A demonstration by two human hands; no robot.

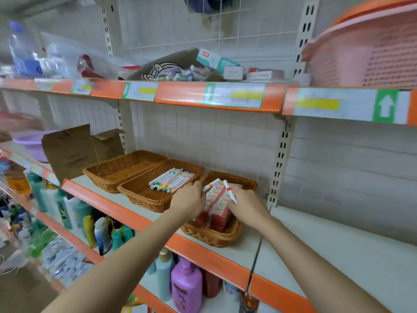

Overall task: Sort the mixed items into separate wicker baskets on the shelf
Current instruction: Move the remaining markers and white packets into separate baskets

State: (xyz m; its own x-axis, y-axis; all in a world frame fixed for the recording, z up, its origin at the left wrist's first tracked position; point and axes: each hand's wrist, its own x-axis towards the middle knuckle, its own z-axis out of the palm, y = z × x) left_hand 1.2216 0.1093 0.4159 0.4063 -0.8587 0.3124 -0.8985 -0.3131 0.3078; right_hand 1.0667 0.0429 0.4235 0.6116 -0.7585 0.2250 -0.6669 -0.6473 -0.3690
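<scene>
1. Far left of the left hand, a torn cardboard box [74, 150] stands on the shelf [338, 240], with a lilac plastic basin [33, 143] beyond it
2. Nearer, still left of the left hand, sits the left wicker basket [121, 169]; nothing shows inside it
3. Just left of and beyond the left hand's knuckles is the middle wicker basket [144, 195], holding a bundle of white markers [171, 180] with coloured caps, laid side by side
4. The left hand [188, 201] reaches over the gap between the middle and right baskets, fingers curled, pinching a white marker with an orange band [211, 184] that points away over the right basket
5. Between the two hands, in the right wicker basket [214, 237], red and white boxes [216, 206] are packed upright in rows; both hands are touching or just above them
6. The right hand [247, 207] lies on the right side of those boxes, fingers curled round a white marker with a red band [229, 191], which slants up and away from the thumb
7. Right of the right hand the shelf runs on bare, and a thin dark cord [255, 260] hangs down past its orange edge, under the right forearm
</scene>
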